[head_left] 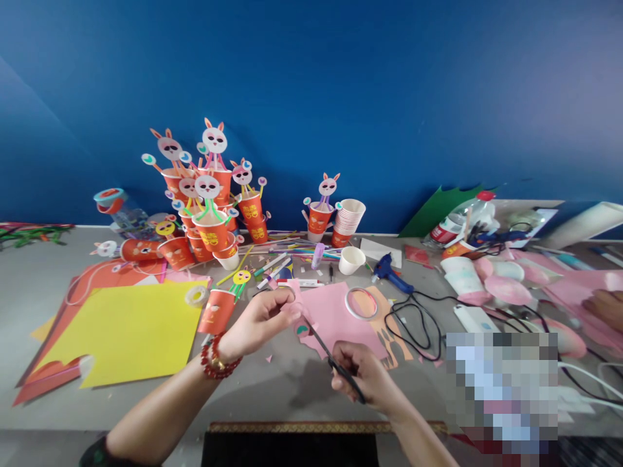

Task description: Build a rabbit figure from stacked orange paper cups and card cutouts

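Pinched between the fingers of my left hand is a small piece of pink paper. My right hand grips black-handled scissors, whose blades point up and left to the paper's lower edge. How far the blades are apart I cannot tell. Beneath my hands lies a larger pink sheet, and a small round piece with a teal mark shows just under the left fingers. An orange paper cup with a yellow-faced figure stands left of my left hand.
Orange cups with rabbit figures are stacked at back left. Yellow paper lies at left. A tape roll, blue glue gun with looped cable, and white cup sit beyond my hands. Another person's hand is at far right.
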Motion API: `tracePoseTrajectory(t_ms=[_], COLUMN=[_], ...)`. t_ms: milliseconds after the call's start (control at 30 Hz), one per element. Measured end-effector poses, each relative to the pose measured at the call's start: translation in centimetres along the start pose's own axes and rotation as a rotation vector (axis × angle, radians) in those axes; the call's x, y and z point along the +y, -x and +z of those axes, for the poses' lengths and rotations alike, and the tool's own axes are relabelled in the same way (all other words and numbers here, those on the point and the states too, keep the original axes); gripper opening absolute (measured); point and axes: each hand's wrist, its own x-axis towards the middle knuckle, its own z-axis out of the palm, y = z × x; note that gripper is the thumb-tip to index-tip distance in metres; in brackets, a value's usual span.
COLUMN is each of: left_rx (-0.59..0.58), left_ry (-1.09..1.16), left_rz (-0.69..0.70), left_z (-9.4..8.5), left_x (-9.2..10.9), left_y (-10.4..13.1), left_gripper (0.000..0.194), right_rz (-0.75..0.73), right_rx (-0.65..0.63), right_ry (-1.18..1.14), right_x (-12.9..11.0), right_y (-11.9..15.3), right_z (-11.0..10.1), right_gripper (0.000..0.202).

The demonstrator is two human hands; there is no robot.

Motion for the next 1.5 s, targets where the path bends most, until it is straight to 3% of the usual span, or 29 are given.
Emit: tracePoseTrajectory(t_ms=[267,500,700,900,1200,1500], left_rx=[-0.075,0.057,0.113,0.188,0.080,0.065], left_ry=[-0.020,0.136,0.194,0.268,0.260,0.174], left_rz=[0.034,0.070,0.036,0.038,0.003,-0.003], left_z=[0.0,0.8,2.9,3.9,3.8,3.6], left_x=[-0.1,-1.2,-3.3,-3.2,-3.2,-2.9], left_y=[-0.4,-0.1,1.7,1.7,1.9,2.0], left_gripper=[0.037,0.036,0.028,0.028,0.029,0.026], right_rz=[-0.027,-0.016,-0.038,-0.058,-0.111,-0.133], right_rx=[0.014,0.060,0.045,0.017,-0.054,-0.075], right_ry=[0.016,-0.006,-0.050,-0.077,-0.106,-0.130], right_x=[0.4,0.6,0.8,0.9,-0.6,-1.0], right_y=[0.0,-0.1,-0.2,-0.4,-0.2,-0.4], right_z=[0.0,0.2,0.8,1.5,1.9,2.0], right_gripper=[0.057,0.059,0.059,0.060,0.063,0.062])
